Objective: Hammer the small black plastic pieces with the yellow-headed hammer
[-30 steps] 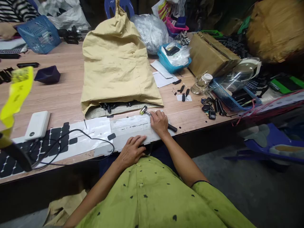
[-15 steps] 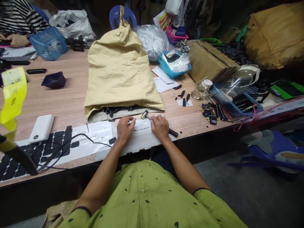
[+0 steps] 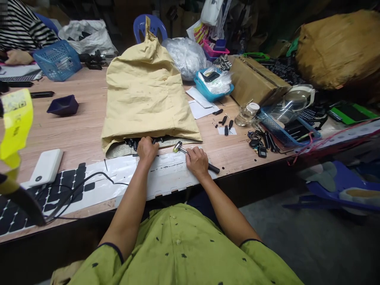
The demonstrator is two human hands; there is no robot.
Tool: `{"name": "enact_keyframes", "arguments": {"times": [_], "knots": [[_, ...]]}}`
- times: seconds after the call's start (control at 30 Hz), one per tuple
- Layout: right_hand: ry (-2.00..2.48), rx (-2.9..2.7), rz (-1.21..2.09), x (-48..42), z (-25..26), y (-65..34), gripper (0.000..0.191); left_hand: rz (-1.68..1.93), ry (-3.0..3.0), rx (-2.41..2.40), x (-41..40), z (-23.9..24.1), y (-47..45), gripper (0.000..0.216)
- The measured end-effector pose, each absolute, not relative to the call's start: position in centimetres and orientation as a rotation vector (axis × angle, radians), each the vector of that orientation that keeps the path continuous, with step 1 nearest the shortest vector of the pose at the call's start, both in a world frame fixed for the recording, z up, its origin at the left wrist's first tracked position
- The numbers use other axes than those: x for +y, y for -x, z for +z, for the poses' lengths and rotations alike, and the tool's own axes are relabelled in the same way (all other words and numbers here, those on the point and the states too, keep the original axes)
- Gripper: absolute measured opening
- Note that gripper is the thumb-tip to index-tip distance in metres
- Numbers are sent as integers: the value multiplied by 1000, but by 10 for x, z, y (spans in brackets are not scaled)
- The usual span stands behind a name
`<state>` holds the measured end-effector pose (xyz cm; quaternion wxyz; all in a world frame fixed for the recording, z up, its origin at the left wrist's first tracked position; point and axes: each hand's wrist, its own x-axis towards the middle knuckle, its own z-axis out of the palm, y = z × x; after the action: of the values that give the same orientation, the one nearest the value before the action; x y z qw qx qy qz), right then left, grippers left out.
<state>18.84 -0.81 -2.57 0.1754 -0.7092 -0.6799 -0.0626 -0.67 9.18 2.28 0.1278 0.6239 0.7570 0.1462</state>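
Observation:
My right hand [image 3: 197, 161] is closed round the metal shaft of a small hammer [image 3: 213, 168]. The hammer's head, with a yellowish face, points left over the white board [image 3: 169, 174], and its black grip sticks out to the right. At the mouth of a tan cloth bag [image 3: 148, 91], my left hand [image 3: 147, 149] reaches in among small black parts [image 3: 130, 142]. Its fingers are bent together, and whatever they hold, if anything, is hidden. The bag lies flat with its open edge towards me.
To the left are a white power bank [image 3: 46, 167], a black cable [image 3: 89, 174] and a dark tray [image 3: 63, 105]. Small black pieces [image 3: 226, 130], a glass jar [image 3: 246, 114], keys [image 3: 257, 143] and a blue basket [image 3: 305, 134] stand right. Another person's sleeve [image 3: 26, 23] shows far left.
My left hand has moved forward and left, from above the white board to the bag's mouth. The right hand still holds the hammer in about the same place. The view has shifted slightly.

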Motion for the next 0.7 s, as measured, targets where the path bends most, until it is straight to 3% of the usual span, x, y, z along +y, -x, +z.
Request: {"name": "enact_keyframes", "arguments": {"times": [0.3, 0.7], "knots": [[2012, -1923, -179, -9, -23, -190, 24, 617, -2095, 1491, 25, -5, 28, 17], [1840, -1830, 33, -23, -14, -193, 33, 706, -2096, 1459, 24, -22, 20, 17]]}}
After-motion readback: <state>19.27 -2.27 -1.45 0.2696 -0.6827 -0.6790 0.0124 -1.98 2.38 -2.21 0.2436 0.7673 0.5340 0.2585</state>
